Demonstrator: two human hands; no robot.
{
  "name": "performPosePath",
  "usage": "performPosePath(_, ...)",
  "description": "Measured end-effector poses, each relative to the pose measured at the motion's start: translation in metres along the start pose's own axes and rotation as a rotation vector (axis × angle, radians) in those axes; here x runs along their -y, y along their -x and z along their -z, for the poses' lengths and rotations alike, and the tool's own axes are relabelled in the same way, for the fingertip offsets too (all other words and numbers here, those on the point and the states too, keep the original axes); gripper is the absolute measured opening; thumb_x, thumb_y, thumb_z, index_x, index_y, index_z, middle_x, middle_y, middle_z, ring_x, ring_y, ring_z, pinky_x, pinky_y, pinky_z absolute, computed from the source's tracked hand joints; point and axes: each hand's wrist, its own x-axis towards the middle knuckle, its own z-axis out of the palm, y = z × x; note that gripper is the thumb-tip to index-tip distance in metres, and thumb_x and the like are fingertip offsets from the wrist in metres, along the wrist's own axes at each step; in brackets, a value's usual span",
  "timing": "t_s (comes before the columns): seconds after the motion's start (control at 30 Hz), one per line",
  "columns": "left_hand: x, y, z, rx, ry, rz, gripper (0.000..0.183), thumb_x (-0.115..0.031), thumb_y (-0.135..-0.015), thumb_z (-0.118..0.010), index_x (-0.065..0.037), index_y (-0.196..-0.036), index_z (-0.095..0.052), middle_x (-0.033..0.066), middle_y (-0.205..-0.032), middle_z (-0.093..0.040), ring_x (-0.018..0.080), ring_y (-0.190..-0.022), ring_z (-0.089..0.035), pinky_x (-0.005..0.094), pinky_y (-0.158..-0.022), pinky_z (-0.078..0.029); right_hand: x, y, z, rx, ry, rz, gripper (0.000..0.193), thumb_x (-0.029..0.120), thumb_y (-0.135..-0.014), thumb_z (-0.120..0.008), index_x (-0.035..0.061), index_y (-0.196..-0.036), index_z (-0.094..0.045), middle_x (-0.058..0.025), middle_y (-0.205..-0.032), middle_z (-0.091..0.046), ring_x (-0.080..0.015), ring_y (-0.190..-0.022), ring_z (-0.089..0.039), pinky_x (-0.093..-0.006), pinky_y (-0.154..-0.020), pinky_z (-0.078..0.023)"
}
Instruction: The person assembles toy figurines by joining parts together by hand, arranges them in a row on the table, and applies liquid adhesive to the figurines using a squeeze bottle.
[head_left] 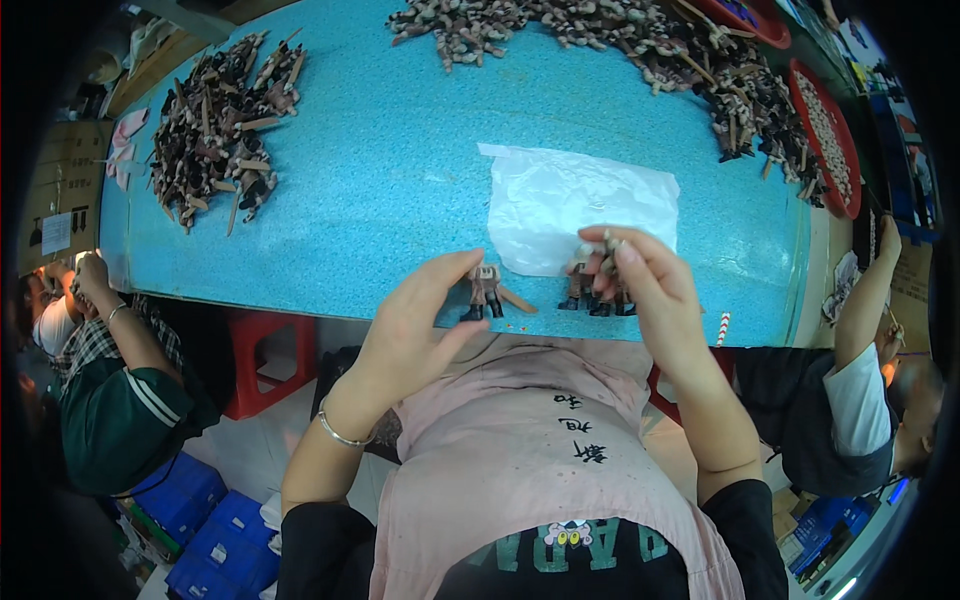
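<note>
The blue desk [370,150] extended beneath and beyond the fingers of both the left hand [405,310] and the right hand [665,295]. A figurine heap [215,130] lay well beyond the left fingers, to their left. A white sheet [580,195] lay just beyond the right fingers. The left fingers were parted wide in a curve, gripping nothing evident; a booted leg piece [485,288] stood in their gap, just right of the palm, long axis running away from the person, boots nearest; contact could not be confirmed. The left hand was nearer to it. The right fingers were pinched on a small figure part [608,257], above further leg pieces [575,285].
</note>
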Motion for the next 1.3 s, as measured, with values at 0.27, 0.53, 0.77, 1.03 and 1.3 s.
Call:
performPosePath(0.27,-0.011,0.015,-0.002,0.067,0.23,0.179,0.066,-0.009,-0.072,-0.078,-0.001,-0.13,-0.047,0.0141,-0.115,-0.058,0.025,-0.101,-0.06,0.0348,-0.089,-0.049,-0.024,0.022,-0.053,0.16,0.146,0.196,0.02,0.0,-0.086,-0.061,-0.0026,-0.106,-0.063,-0.0136,-0.104,-0.061,-0.0239,-0.093,-0.061,-0.0308,-0.081,-0.049)
performPosePath(0.53,-0.009,0.016,-0.003,0.048,0.243,0.165,0.063,-0.008,-0.073,-0.077,-0.002,-0.129,-0.049,0.0134,-0.111,-0.058,0.0251,-0.1,-0.06,0.0352,-0.088,-0.049,-0.021,0.021,-0.064,0.162,0.314,0.26,0.025,-0.003,-0.08,-0.064,-0.0031,-0.104,-0.063,-0.016,-0.104,-0.06,-0.03,-0.093,-0.062,-0.0334,-0.078,-0.051)
performPosePath(0.77,-0.01,0.015,0.0,0.064,0.209,0.129,0.06,-0.009,-0.073,-0.076,-0.002,-0.127,-0.05,0.0137,-0.11,-0.058,0.0257,-0.1,-0.06,0.0357,-0.087,-0.049,-0.027,0.023,-0.065,0.114,0.327,0.256,0.025,-0.003,-0.078,-0.066,-0.0024,-0.102,-0.064,-0.015,-0.103,-0.061,-0.0292,-0.093,-0.062,-0.0336,-0.078,-0.051)
performPosePath(1.03,0.0,0.016,-0.001,0.036,0.35,0.182,0.039,-0.006,-0.08,-0.067,-0.001,-0.118,-0.056,0.0141,-0.104,-0.061,0.0257,-0.092,-0.063,0.0358,-0.082,-0.05,-0.027,0.021,-0.067,0.098,0.277,0.213,0.021,-0.002,-0.076,-0.07,-0.0002,-0.096,-0.067,-0.0149,-0.098,-0.063,-0.0289,-0.097,-0.063,-0.034,-0.079,-0.051)
performPosePath(1.3,0.001,0.015,-0.008,-0.023,0.306,0.157,0.014,-0.001,-0.08,-0.064,-0.001,-0.094,-0.065,0.0114,-0.092,-0.065,0.0246,-0.09,-0.063,0.0339,-0.078,-0.05,-0.03,0.021,-0.065,0.104,0.314,0.215,0.023,-0.001,-0.075,-0.071,0.0009,-0.098,-0.067,-0.0149,-0.099,-0.062,-0.0295,-0.098,-0.063,-0.0347,-0.08,-0.051)
